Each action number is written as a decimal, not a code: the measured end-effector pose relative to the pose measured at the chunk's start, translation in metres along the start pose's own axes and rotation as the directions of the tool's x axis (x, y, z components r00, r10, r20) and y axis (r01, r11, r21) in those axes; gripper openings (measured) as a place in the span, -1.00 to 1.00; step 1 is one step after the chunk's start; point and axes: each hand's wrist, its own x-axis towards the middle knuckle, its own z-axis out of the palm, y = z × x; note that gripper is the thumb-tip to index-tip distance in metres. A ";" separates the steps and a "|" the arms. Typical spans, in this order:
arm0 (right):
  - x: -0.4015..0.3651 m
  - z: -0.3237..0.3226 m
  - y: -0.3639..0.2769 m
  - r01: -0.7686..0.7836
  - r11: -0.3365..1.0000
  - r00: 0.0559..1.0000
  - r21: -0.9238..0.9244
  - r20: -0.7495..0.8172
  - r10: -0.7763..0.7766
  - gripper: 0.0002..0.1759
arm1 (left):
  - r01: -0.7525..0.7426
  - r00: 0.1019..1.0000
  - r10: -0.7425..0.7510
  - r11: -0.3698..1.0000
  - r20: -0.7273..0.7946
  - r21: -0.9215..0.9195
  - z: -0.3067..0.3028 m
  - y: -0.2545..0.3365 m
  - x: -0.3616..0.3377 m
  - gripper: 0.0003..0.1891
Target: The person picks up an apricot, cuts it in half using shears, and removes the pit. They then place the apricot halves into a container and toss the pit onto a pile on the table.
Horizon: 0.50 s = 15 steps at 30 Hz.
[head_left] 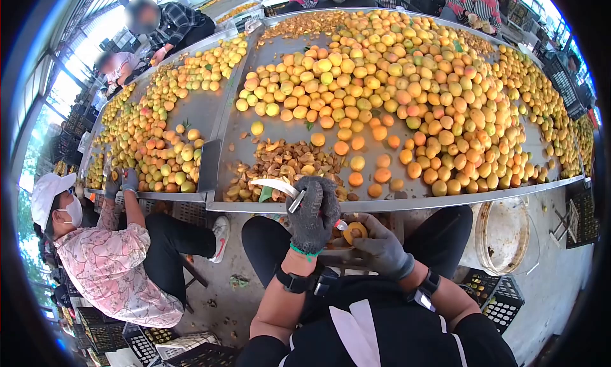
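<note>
My left hand (313, 215), in a dark knit glove, is closed round a curved knife (277, 187) whose blade points left over the table's front edge. To its right, my right hand (384, 247), in a grey glove, holds a halved apricot (355, 232) between its fingers, the cut face showing. A small red and white piece (341, 225) shows between the two hands. Just beyond my hands lies a heap of brownish apricot halves (289, 160) on the metal table (254, 206). Whole orange and yellow apricots (439, 106) are piled further back and to the right.
A co-worker in a pink shirt (118, 265) sits close on the left, hands at the same table. Other people work along the far side. A white bucket (503, 238) and black crates (493, 298) stand on the floor at the right. A raised divider (219, 131) crosses the table.
</note>
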 end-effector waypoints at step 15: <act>-0.006 0.000 0.013 0.130 0.935 0.991 -0.329 0.015 -0.133 -0.56 | 0.092 0.991 -0.088 0.995 0.100 -0.041 0.002 0.002 -0.010 -0.80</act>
